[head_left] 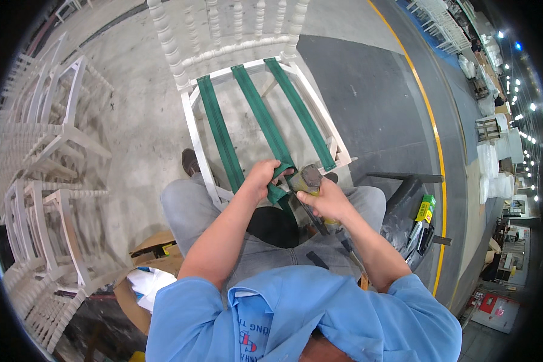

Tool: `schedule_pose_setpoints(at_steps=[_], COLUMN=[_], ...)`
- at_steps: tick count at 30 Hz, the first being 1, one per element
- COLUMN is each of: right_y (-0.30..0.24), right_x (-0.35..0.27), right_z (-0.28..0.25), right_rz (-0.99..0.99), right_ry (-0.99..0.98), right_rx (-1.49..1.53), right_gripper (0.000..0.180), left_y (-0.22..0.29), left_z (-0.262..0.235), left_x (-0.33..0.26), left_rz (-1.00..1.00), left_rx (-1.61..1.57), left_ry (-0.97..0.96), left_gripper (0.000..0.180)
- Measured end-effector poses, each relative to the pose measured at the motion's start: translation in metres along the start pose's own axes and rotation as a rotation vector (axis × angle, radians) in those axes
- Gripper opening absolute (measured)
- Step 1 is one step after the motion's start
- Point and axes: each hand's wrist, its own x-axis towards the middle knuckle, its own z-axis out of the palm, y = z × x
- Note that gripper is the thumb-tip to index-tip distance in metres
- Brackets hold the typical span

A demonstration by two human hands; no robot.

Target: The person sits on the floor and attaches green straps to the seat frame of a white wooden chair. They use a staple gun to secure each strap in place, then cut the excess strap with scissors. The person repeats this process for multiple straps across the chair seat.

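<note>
A white chair frame point(199, 140) with turned back spindles stands in front of me, its seat open. Three green webbing straps run from the back rail toward the front: a left strap point(218, 127), a middle strap point(257, 108) and a right strap point(300, 108). My left hand point(263, 178) is closed on the near end of the middle strap, which is folded over at the front rail. Gripped in my right hand point(330, 200) is a staple gun point(309, 180), its head beside the folded strap. The gun's nose and the front rail are partly hidden.
Several unfinished white chairs point(69, 136) crowd the left side. An opened cardboard box point(133, 304) with white paper sits at my lower left. A black-covered surface point(398, 208) at my right carries a green-yellow box point(426, 207) and tools. A yellow floor line point(431, 120) runs beyond it.
</note>
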Motion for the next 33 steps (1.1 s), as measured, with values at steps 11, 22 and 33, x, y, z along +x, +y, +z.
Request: schedule_pose_setpoints(at_steps=[11, 22, 33], right_y=[0.069, 0.33, 0.362], right_x=[-0.123, -0.181, -0.194], right_z=[-0.15, -0.198, -0.18], right_rz=[-0.118, 0.209, 0.591], right_ry=[0.462, 0.538, 0.745], right_rx=[0.434, 1.047, 0.318], right_gripper=[0.033, 0.048, 0.05], left_y=[-0.029, -0.074, -0.075], left_z=[0.015, 0.049, 0.042], left_x=[-0.024, -0.042, -0.041], left_rz=[0.122, 0.581, 0.539], left_rx=[0.456, 1.007, 0.899], left_ry=[-0.08, 0.003, 0.039], left_gripper=[0.035, 0.031, 0.031])
